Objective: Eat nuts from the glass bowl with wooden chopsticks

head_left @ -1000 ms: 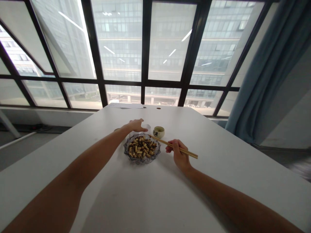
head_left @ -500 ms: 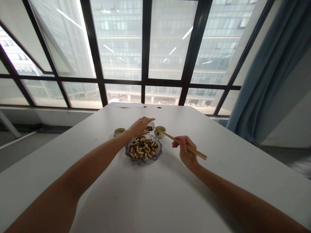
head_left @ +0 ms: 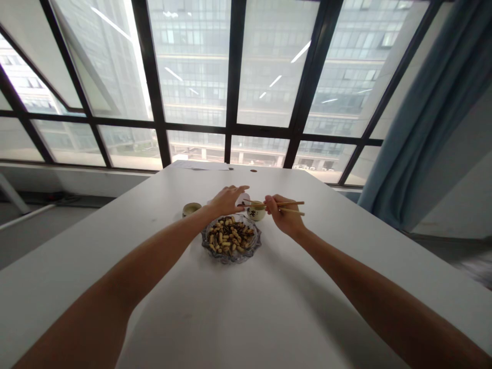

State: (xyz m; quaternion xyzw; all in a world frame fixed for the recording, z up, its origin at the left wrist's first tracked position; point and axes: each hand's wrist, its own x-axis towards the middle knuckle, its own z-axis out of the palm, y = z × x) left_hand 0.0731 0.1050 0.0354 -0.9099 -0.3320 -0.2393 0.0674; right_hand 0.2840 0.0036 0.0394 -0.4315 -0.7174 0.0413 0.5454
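My left hand [head_left: 225, 200] reaches over the far side of a glass bowl and is closed around a small white cup [head_left: 243, 198]. That cup is tilted with its mouth toward me, and dark bits show inside. In my right hand [head_left: 283, 215] is a pair of wooden chopsticks [head_left: 294, 203], pointing left with their tips at the cup's mouth. Below both hands stands the scalloped glass bowl [head_left: 257, 247], filled with peanuts [head_left: 226, 238] in their shells and dark, thin seeds. A pale green cup [head_left: 255, 213] with a dark written character sits behind the bowl, partly behind the chopsticks.
Another pale green cup [head_left: 191, 208] stands left of the bowl, beside my left forearm. White paper [head_left: 200, 165] lies at the far edge of the white table [head_left: 215, 318]. Beyond are dark-framed windows, with a blue curtain [head_left: 415, 133] on the right.
My right hand has moved left and up, closer to the white cup. The chopsticks now lie nearly level, their back ends spread apart. My left hand has hardly moved.
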